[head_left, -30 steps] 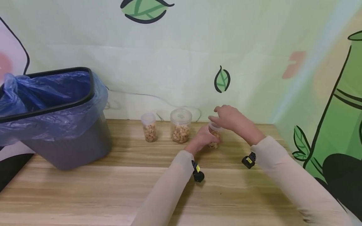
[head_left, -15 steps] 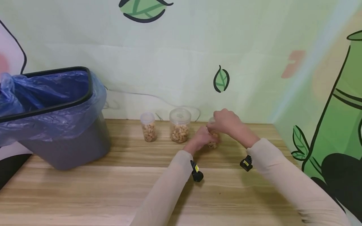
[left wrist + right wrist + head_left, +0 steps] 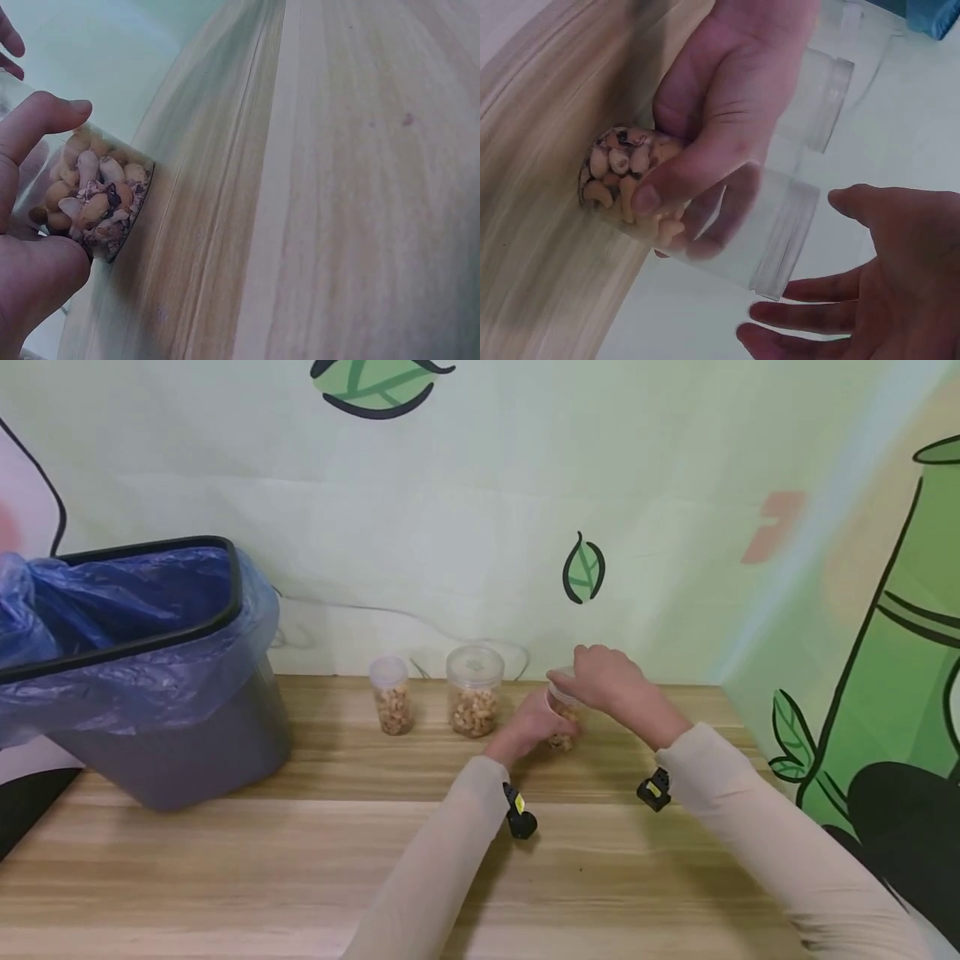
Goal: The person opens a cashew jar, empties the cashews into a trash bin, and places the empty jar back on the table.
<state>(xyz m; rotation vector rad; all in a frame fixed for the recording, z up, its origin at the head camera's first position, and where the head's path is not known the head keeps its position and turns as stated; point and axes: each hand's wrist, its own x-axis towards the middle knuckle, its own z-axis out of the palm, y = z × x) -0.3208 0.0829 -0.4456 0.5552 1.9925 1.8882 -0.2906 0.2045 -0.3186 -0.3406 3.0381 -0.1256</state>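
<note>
My left hand (image 3: 531, 725) grips a clear plastic jar (image 3: 735, 259) partly filled with cashews, fingers and thumb wrapped round its side. The jar stands upright on the wooden table; in the left wrist view its nuts (image 3: 97, 199) show between thumb and fingers, with darker bits near the base. A ribbed clear lid (image 3: 786, 241) sits on its top. At that lid is my right hand (image 3: 611, 683); the right wrist view shows its fingers spread and loosely bent, with the thumb apart from the rim. Whether a fingertip touches the lid is hard to tell.
Left of the held jar stand a wide lidded jar (image 3: 474, 697) and a slim one (image 3: 392, 700), both holding nuts. A grey bin (image 3: 217, 727) with a blue bag is at far left. Behind runs a wall (image 3: 480, 543), with a thin cable (image 3: 360, 607) before it.
The right hand came down round the lid with its fingers closing, then loosened and rose slightly. The left hand has kept its hold on the jar in the same place.
</note>
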